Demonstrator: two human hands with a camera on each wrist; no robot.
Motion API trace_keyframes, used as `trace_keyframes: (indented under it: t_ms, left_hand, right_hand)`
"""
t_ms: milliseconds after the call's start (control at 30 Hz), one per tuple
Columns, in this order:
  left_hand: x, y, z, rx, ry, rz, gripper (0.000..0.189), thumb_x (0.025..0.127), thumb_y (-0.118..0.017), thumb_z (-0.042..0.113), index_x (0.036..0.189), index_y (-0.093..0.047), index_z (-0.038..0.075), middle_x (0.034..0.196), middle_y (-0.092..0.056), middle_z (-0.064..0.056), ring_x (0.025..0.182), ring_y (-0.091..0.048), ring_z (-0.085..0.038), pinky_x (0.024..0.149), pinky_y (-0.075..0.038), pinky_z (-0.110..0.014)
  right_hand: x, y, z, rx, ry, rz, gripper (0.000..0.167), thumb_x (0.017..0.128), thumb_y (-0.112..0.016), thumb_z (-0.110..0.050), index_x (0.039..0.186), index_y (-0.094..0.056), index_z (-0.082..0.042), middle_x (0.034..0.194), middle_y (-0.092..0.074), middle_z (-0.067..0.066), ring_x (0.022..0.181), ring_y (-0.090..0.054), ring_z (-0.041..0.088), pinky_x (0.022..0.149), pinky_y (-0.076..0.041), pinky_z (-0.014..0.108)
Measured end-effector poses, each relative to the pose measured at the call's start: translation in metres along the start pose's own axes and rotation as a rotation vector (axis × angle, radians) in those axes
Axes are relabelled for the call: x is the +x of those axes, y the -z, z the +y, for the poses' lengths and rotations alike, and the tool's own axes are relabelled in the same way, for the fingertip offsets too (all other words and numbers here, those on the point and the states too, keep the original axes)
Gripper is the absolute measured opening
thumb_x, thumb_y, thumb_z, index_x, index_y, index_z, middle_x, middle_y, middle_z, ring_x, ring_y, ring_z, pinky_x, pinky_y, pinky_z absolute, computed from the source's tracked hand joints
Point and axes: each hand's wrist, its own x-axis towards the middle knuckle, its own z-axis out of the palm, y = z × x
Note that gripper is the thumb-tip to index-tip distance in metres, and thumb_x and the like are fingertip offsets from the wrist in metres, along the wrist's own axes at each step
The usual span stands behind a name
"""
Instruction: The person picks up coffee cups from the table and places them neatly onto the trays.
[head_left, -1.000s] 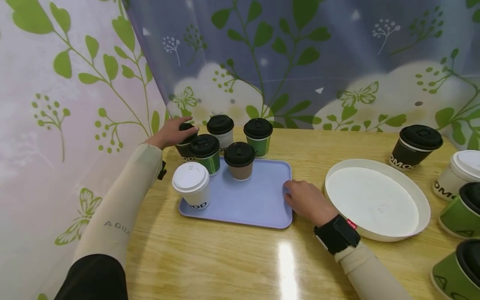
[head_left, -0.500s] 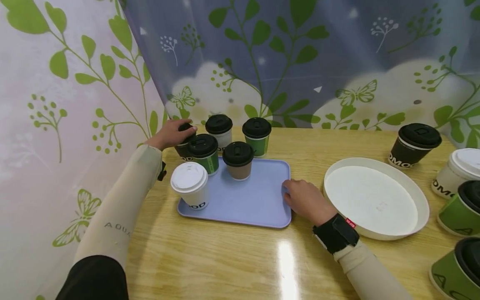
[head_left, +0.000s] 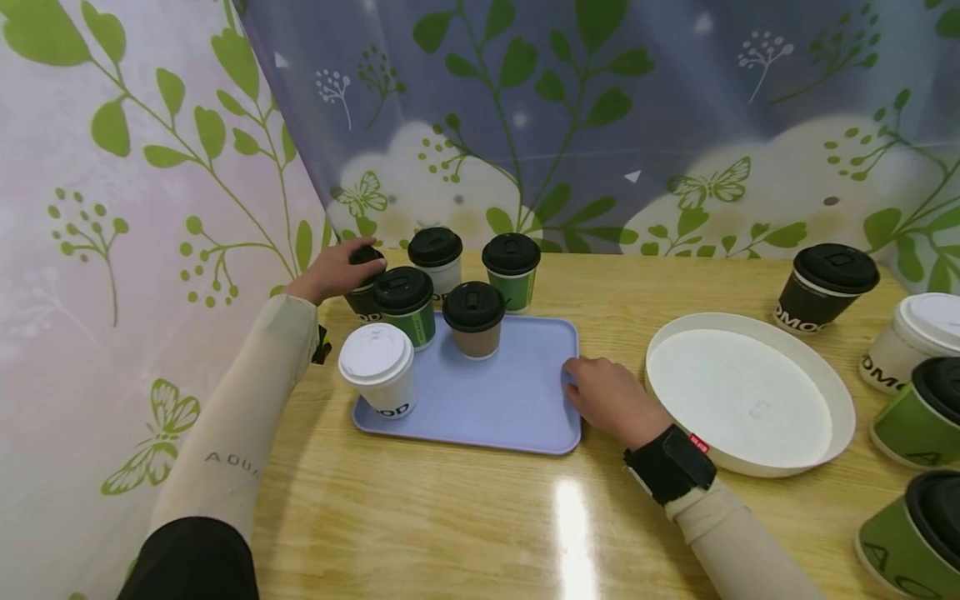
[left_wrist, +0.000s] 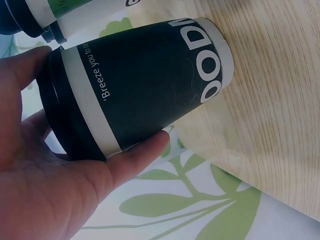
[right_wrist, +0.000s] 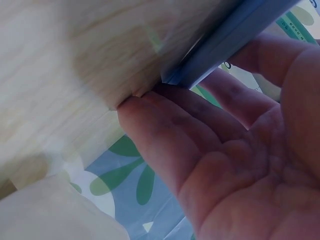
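Observation:
At the far left corner of the table, my left hand (head_left: pixel 333 273) grips a black-sleeved paper coffee cup (left_wrist: pixel 145 82) by its black lid. The left wrist view shows the thumb along the cup's side and its base at the wood. My right hand (head_left: pixel 609 398) holds the right rim of a lilac tray (head_left: pixel 517 404), fingers bent at its edge. On the tray stand a white-lidded cup (head_left: pixel 378 371), a brown cup (head_left: pixel 474 321) and a green cup (head_left: pixel 407 304). Behind it are a white cup (head_left: pixel 437 258) and another green cup (head_left: pixel 512 267), both black-lidded.
To the right lies a round white tray (head_left: pixel 846 417) with a raised rim. Beyond it stand a black cup (head_left: pixel 825 287), a white cup (head_left: pixel 911 342) and two green cups, the nearer green cup (head_left: pixel 903 542) cut by the frame. Patterned cloth walls (head_left: pixel 300 167) border the table.

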Motion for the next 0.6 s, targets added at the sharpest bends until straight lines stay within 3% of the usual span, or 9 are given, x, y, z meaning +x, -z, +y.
trace_keyframes:
  t_ms: [167,333,467,600]
  left_hand:
    - [-0.003,0.002,-0.003,-0.011,0.013,0.029,0.069,0.108,-0.050,0.044,0.164,-0.027,0.011,0.166,-0.023,-0.028,0.151,-0.022,-0.049,0.118,-0.025,-0.062]
    - [-0.008,0.009,-0.004,-0.072,0.024,0.098,0.074,0.107,-0.051,0.044,0.165,-0.023,0.008,0.166,-0.021,-0.028,0.152,-0.021,-0.048,0.118,-0.024,-0.063]
    - [-0.014,0.017,-0.003,-0.101,0.048,0.193,0.081,0.105,-0.052,0.049,0.166,-0.019,0.008,0.167,-0.017,-0.028,0.153,-0.016,-0.049,0.119,-0.021,-0.064]
    - [-0.020,0.024,0.004,-0.143,0.077,0.308,0.085,0.101,-0.054,0.053,0.166,-0.020,0.010,0.166,-0.021,-0.029,0.150,-0.024,-0.049,0.116,-0.028,-0.064]
  right_hand:
    - [0.000,0.000,-0.001,0.002,0.002,-0.003,0.013,0.100,-0.063,-0.008,0.106,-0.069,0.002,0.082,-0.063,0.010,0.066,-0.059,0.018,0.060,-0.049,0.036]
    - [0.000,0.000,0.000,0.003,-0.001,-0.011,0.014,0.101,-0.063,-0.008,0.108,-0.069,0.003,0.082,-0.063,0.010,0.067,-0.059,0.018,0.060,-0.049,0.036]
    - [0.000,0.000,0.000,0.005,0.000,-0.013,0.016,0.101,-0.063,-0.008,0.110,-0.069,0.003,0.084,-0.064,0.010,0.067,-0.059,0.018,0.061,-0.050,0.036]
    - [0.000,0.001,-0.001,0.008,-0.002,-0.014,0.016,0.101,-0.063,-0.008,0.111,-0.069,0.004,0.084,-0.065,0.011,0.068,-0.060,0.018,0.061,-0.050,0.036]
